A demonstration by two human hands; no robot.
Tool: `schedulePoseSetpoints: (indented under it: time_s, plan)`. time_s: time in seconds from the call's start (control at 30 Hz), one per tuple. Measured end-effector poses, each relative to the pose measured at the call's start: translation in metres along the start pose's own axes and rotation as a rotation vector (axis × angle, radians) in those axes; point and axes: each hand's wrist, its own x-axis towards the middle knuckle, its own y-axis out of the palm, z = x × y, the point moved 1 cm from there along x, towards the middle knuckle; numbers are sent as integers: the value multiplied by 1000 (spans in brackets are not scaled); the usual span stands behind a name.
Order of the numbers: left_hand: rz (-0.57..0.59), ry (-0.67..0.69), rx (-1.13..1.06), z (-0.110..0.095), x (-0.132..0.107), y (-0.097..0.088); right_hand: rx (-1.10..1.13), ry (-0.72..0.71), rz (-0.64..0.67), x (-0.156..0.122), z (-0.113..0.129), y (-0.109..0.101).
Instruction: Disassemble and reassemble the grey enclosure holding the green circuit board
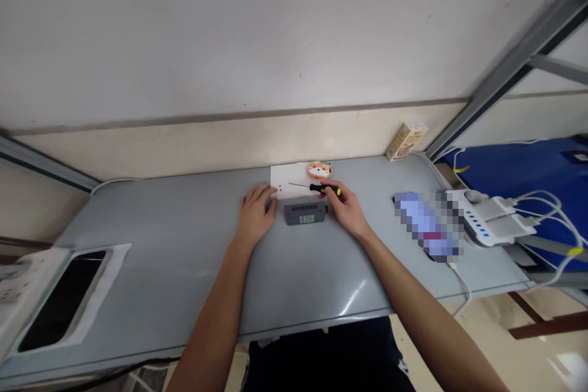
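My right hand holds a small screwdriver with a black and yellow handle, its thin shaft pointing left over a white sheet of paper. My left hand rests on the table left of the paper, fingers stretched out and the forefinger at the paper's edge. Close to that fingertip lie a few tiny dark bits, perhaps screws. Between my hands is a dark grey box-shaped device with a row of vent slots and a pale label. An orange and white animal-faced item sits on the paper's right part.
On the right lie a phone, blurred out, and a white power strip with plugs and cables. A small carton stands against the wall. At the left is a black-screened tablet or phone on white paper. Metal posts flank the grey table.
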Motion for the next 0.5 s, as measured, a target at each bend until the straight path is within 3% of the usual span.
schedulePoseSetpoints:
  time_s: [0.27,0.5]
  plan:
    - [6,-3,-4,-1,1,-1,25,27,30,-1,-2,-1]
    - [-36,-13,-12,-1,1,-1,22,5,-18,1,-1,-3]
